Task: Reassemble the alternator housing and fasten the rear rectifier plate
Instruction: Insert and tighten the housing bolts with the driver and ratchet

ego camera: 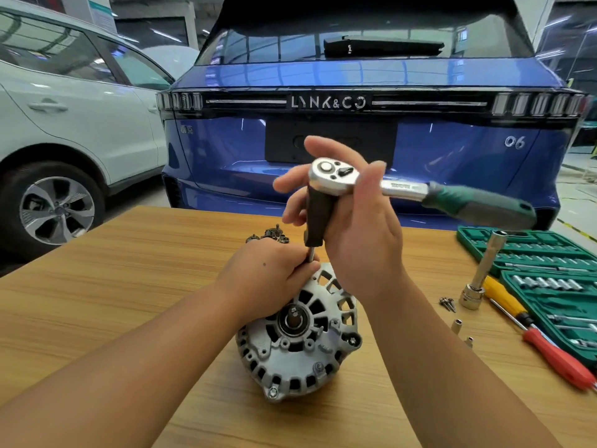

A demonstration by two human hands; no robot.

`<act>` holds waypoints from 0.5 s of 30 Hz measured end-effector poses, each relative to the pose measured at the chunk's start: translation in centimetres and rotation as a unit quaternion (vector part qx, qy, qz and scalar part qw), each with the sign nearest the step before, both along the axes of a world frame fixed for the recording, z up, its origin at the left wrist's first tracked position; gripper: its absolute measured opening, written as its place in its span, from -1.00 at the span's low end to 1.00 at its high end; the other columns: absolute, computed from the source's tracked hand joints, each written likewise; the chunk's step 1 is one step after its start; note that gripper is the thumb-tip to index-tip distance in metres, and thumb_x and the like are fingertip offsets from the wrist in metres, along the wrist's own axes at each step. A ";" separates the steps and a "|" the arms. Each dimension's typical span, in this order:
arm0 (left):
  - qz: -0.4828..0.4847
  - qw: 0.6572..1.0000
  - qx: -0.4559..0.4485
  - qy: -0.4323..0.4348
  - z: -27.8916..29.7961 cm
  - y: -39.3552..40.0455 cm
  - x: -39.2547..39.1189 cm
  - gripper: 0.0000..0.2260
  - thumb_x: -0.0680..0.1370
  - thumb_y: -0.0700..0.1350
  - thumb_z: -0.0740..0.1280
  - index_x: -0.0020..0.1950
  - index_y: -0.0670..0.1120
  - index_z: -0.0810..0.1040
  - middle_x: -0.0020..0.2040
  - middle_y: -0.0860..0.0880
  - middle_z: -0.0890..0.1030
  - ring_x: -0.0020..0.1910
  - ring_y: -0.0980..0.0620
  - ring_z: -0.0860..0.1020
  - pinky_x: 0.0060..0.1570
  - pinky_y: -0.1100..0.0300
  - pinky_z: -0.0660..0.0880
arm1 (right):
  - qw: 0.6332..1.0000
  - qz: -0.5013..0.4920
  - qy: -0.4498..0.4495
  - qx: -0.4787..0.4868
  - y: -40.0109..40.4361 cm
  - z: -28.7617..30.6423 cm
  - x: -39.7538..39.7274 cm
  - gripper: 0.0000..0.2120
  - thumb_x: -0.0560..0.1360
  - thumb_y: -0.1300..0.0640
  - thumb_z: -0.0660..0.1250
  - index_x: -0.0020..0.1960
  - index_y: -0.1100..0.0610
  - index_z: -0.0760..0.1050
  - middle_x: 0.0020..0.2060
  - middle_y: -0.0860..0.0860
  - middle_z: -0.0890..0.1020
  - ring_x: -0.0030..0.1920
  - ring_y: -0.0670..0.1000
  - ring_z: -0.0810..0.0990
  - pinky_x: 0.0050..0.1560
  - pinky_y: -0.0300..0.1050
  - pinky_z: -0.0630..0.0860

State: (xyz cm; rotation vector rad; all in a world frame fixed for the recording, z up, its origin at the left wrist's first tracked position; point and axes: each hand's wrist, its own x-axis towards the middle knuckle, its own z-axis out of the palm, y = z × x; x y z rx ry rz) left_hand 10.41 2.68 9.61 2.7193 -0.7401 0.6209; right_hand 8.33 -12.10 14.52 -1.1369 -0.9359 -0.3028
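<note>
- Alternator (298,344) lies on the wooden table (97,286).
- Left hand (268,273) pinches the thin shaft at its top edge.
- Right hand (355,227) grips the ratchet (336,176) and black extension (318,215), standing upright above the housing.

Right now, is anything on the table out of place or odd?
Nothing looks damaged or spilled. A few loose parts lie outside the green socket case: two small sockets, some screws, and a long socket extension leaning against the case.

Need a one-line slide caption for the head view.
Right hand steadies a ratchet wrench on a black driver, left hand guiding its shaft at the alternator housing.
</note>
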 end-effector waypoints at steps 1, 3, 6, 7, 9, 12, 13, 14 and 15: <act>0.004 1.000 0.005 -0.002 0.0 0.1 -0.1 -0.71 0.66 0.09 0.20 -0.11 -0.05 0.56 -0.28 0.02 0.56 -0.26 -0.04 0.51 -0.23 0.04 0.44 | 0.999 0.024 0.021 -0.007 -0.1 0.1 0.0 -0.39 0.55 -0.35 0.03 0.31 0.09 0.43 -0.08 0.07 0.68 -0.22 0.09 0.57 -0.11 0.00 0.49; 0.011 1.000 0.024 -0.001 0.1 0.0 -0.1 -0.71 0.67 0.09 0.19 -0.04 -0.05 0.58 -0.22 0.01 0.59 -0.19 -0.04 0.54 -0.15 0.02 0.45 | 0.996 0.063 0.064 -0.011 -0.4 0.5 0.1 -0.39 0.59 -0.32 -0.07 0.26 0.05 0.53 -0.18 0.07 0.69 -0.28 0.07 0.56 -0.16 -0.06 0.52; 0.012 0.998 0.056 0.012 0.4 -0.6 0.0 -0.68 0.67 0.12 0.14 0.00 -0.04 0.58 -0.17 0.01 0.62 -0.15 -0.04 0.55 -0.13 0.02 0.46 | 0.982 0.108 0.153 -0.008 -1.3 1.2 0.3 -0.37 0.63 -0.30 -0.09 0.10 0.00 0.68 -0.37 0.06 0.65 -0.42 0.03 0.51 -0.30 -0.16 0.50; 0.011 0.998 0.062 0.016 0.5 -0.8 0.1 -0.67 0.67 0.13 0.13 -0.02 -0.05 0.56 -0.18 0.01 0.62 -0.17 -0.04 0.55 -0.16 0.03 0.46 | 0.977 0.118 0.176 -0.009 -1.5 1.4 0.3 -0.39 0.63 -0.30 -0.05 0.06 -0.01 0.70 -0.41 0.05 0.63 -0.44 0.02 0.51 -0.33 -0.17 0.50; 0.015 0.997 0.074 0.023 0.6 -1.3 0.3 -0.66 0.66 0.14 0.11 -0.05 -0.04 0.54 -0.20 0.02 0.61 -0.19 -0.03 0.55 -0.21 0.06 0.45 | 0.974 0.125 0.186 0.000 -1.8 1.5 0.3 -0.48 0.61 -0.29 0.08 0.03 0.02 0.69 -0.43 0.03 0.61 -0.45 0.02 0.51 -0.32 -0.16 0.50; 0.017 0.997 0.069 0.030 0.7 -1.5 0.5 -0.67 0.66 0.17 0.09 0.04 0.04 0.59 -0.17 0.05 0.63 -0.16 0.01 0.57 -0.21 0.09 0.48 | 0.981 0.132 0.142 0.020 -2.0 1.4 0.4 -0.63 0.44 -0.24 0.41 0.05 0.03 0.62 -0.31 0.01 0.61 -0.33 0.01 0.54 -0.19 -0.16 0.51; 0.014 0.998 0.056 0.030 0.7 -1.4 0.5 -0.67 0.65 0.17 0.09 0.09 0.08 0.61 -0.16 0.07 0.64 -0.16 0.03 0.58 -0.20 0.10 0.49 | 0.981 0.139 0.133 0.022 -2.1 1.4 0.5 -0.65 0.38 -0.20 0.48 0.03 0.01 0.63 -0.26 0.01 0.62 -0.28 0.01 0.54 -0.14 -0.16 0.52; 0.011 0.999 0.044 0.028 0.7 -1.3 0.5 -0.68 0.65 0.17 0.10 0.13 0.11 0.62 -0.16 0.08 0.66 -0.16 0.04 0.59 -0.19 0.10 0.50 | 0.980 0.150 0.128 0.025 -2.3 1.4 0.6 -0.69 0.35 -0.16 0.52 0.00 -0.01 0.65 -0.19 0.01 0.64 -0.22 0.01 0.55 -0.09 -0.14 0.52; 0.007 0.999 0.037 0.024 0.6 -1.1 0.4 -0.68 0.66 0.17 0.11 0.13 0.12 0.62 -0.15 0.08 0.66 -0.16 0.04 0.59 -0.18 0.10 0.51 | 0.979 0.160 0.122 0.028 -2.4 1.4 0.7 -0.72 0.34 -0.14 0.54 -0.02 -0.03 0.67 -0.11 -0.01 0.66 -0.17 -0.01 0.57 -0.05 -0.11 0.52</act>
